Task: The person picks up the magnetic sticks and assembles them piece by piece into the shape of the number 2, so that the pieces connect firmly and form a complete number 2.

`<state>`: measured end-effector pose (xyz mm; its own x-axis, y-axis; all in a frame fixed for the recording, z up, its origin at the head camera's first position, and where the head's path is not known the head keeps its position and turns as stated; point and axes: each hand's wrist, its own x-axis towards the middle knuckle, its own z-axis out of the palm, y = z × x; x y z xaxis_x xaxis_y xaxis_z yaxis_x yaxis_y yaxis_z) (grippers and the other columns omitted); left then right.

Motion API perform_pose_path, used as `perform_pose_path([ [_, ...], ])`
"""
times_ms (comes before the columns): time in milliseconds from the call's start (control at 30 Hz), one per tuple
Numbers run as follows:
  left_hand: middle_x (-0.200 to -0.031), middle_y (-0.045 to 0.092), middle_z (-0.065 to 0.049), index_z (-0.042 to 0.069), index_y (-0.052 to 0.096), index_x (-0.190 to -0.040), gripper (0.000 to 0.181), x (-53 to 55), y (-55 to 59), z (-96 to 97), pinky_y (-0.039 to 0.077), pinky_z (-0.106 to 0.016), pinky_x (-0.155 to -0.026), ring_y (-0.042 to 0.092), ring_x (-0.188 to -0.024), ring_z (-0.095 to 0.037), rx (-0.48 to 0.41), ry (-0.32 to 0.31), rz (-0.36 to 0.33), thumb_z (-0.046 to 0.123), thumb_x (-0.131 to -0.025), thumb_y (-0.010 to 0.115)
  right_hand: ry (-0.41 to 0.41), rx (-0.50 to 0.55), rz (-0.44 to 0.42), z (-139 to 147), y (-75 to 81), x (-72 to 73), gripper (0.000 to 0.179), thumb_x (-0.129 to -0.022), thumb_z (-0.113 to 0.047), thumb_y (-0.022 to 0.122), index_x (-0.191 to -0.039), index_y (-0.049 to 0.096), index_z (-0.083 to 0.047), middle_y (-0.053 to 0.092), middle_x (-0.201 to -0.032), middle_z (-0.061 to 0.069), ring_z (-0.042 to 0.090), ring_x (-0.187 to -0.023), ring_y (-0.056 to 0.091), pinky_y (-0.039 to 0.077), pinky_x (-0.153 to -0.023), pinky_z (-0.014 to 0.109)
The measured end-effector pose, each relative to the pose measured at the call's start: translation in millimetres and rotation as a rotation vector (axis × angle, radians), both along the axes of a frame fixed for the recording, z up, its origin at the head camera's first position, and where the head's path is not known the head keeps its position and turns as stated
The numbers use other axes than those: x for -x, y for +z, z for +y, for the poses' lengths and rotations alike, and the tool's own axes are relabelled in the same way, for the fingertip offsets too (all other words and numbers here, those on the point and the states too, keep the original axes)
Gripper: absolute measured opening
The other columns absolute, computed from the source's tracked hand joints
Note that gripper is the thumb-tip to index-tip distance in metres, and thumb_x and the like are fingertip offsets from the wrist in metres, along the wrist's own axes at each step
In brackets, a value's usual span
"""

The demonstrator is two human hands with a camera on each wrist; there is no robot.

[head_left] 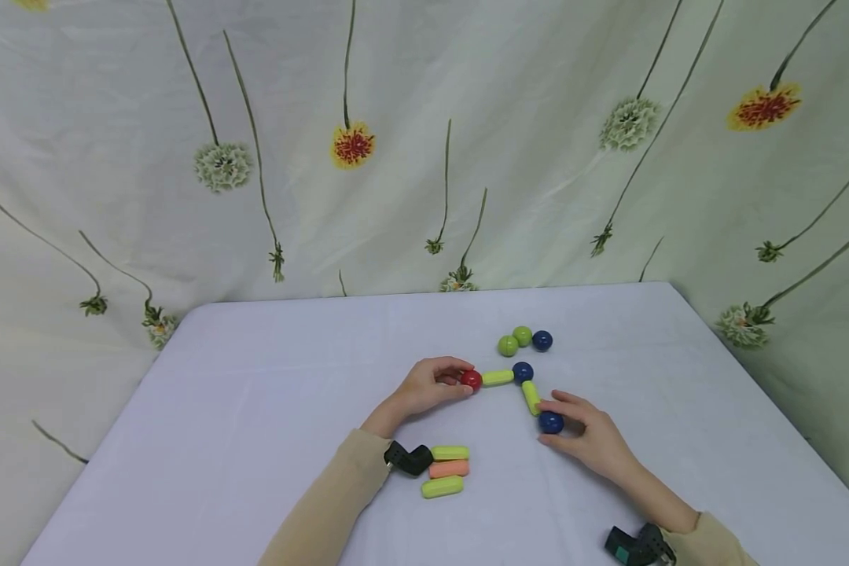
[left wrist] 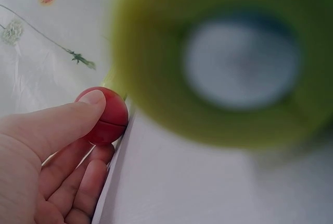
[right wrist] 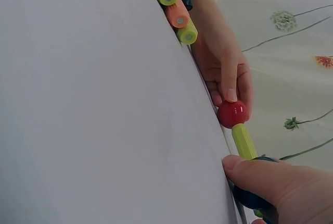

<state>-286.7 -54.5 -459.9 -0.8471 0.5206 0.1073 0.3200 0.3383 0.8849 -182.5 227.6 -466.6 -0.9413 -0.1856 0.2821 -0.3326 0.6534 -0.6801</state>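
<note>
My left hand [head_left: 435,385] pinches a red ball [head_left: 471,380] between thumb and fingers; the left wrist view shows the thumb on top of the red ball [left wrist: 112,117]. From that ball a yellow-green rod [head_left: 498,378] runs right to a dark blue ball [head_left: 523,373]. A second yellow-green rod [head_left: 531,398] slants down from there to another blue ball [head_left: 550,423], which my right hand [head_left: 590,436] grips between thumb and fingers. In the right wrist view the right thumb [right wrist: 260,177] partly covers its blue ball.
Behind the chain lie two green balls [head_left: 508,346] and a blue ball [head_left: 542,340]. Near the left wrist are two yellow-green rods [head_left: 442,487] with an orange rod [head_left: 449,469] between them. A white cloth covers the table [head_left: 290,354]; a flowered curtain [head_left: 396,220] hangs behind.
</note>
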Motion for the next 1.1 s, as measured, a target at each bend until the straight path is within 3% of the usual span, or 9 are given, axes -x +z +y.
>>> perform_pose_path([
  [267,-0.103,0.064,0.002,0.015,0.066,-0.116,0.036,2.5,-2.9,0.0,0.048,-0.027,-0.081,0.058,-0.090,-0.012,0.003,0.004,-0.010,0.023,-0.082,0.074,-0.054,-0.011,0.009,-9.7,-0.1,1.3,0.040,-0.071,-0.020,0.083,-0.109,0.071,-0.016,0.064,-0.112,0.009,0.030,-0.107,0.057,0.047,-0.087,0.047],
  [433,-0.103,0.064,0.001,0.014,0.066,-0.116,0.035,3.1,-3.6,-0.1,0.048,-0.027,-0.081,0.058,-0.090,-0.013,-0.006,0.001,-0.006,0.022,-0.082,0.074,-0.130,-0.061,-0.036,-16.9,0.8,3.7,0.036,-0.072,-0.026,0.082,-0.105,0.071,-0.018,0.067,-0.103,0.001,0.015,-0.084,0.054,0.044,-0.071,0.032],
  [533,-0.103,0.064,0.002,0.014,0.066,-0.116,0.036,3.4,-3.6,0.2,0.048,-0.027,-0.081,0.058,-0.090,-0.013,-0.002,0.000,-0.006,0.023,-0.082,0.074,-0.158,-0.077,-0.053,-20.0,2.3,4.0,0.035,-0.072,-0.026,0.082,-0.104,0.070,-0.017,0.067,-0.102,0.001,0.013,-0.077,0.049,0.041,-0.067,0.029],
  [733,-0.103,0.064,0.002,0.015,0.066,-0.116,0.036,4.4,-4.7,1.1,0.048,-0.028,-0.081,0.058,-0.090,-0.013,0.008,-0.001,-0.007,0.024,-0.082,0.074,-0.193,-0.055,-0.059,-23.9,4.0,3.7,0.032,-0.073,-0.023,0.082,-0.101,0.069,-0.015,0.067,-0.100,0.003,0.015,-0.077,0.052,0.042,-0.068,0.032],
  [933,-0.103,0.064,0.002,0.015,0.066,-0.116,0.036,4.4,-5.6,0.6,0.048,-0.028,-0.081,0.059,-0.090,-0.013,0.007,-0.002,0.005,0.024,-0.082,0.074,-0.225,-0.045,-0.036,-26.4,3.7,4.9,0.031,-0.073,-0.021,0.081,-0.100,0.068,-0.012,0.067,-0.102,0.007,0.025,-0.094,0.060,0.048,-0.080,0.043],
  [1100,-0.103,0.064,0.002,0.015,0.066,-0.116,0.037,4.6,-4.6,0.6,0.048,-0.027,-0.082,0.059,-0.091,-0.012,0.012,-0.002,0.005,0.023,-0.082,0.074,-0.242,-0.038,-0.027,-28.9,5.3,5.1,0.031,-0.073,-0.020,0.081,-0.099,0.067,-0.011,0.067,-0.100,0.008,0.027,-0.095,0.061,0.048,-0.082,0.046],
])
